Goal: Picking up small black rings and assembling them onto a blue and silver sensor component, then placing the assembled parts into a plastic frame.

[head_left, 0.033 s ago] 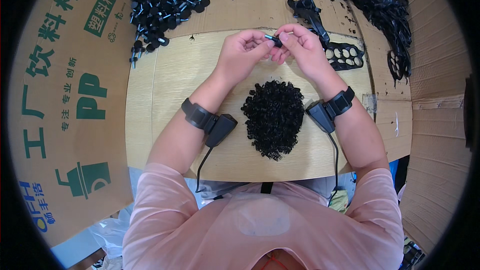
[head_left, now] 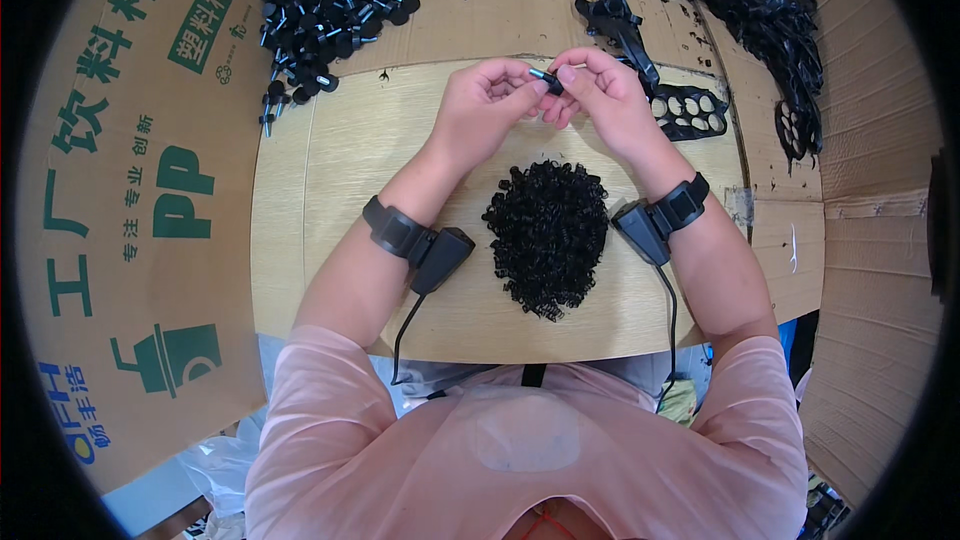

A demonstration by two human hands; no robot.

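Right out over the worktop [head_left: 340,200], both hands are meeting, and they are gripping one small bolt [head_left: 551,83] between them, up beyond the heap of black coils [head_left: 548,240]. The left hand [head_left: 488,105] is pinching from its side, thumb and fingertips closing in near the bluish shank, while the right hand [head_left: 606,100] is pinching around the black end, its thumb and forefinger bent over it. The shank is pointing up and to the left; fingers are covering part of the rest, so I'm not making out its whole shape. Nearer the body, those coils are sitting in a rounded mound between the two forearms, touching neither. Over at the far left, a big pile of bolts [head_left: 335,15] is spreading across the cardboard [head_left: 500,0], black heads and bluish shanks pointing every way, a few of them straggling down onto the worktop. Across on the right, a black perforated strip [head_left: 690,112] is lying just beside the right hand, a narrow black scrap [head_left: 612,20] is stretching out beyond it, and a large tangle of black sheeting [head_left: 765,0] is filling the far right corner. Each wrist is wearing a strapped black device, the left one [head_left: 442,258] and the right one [head_left: 645,230] both trailing a cable toward the pink shirt [head_left: 400,460].
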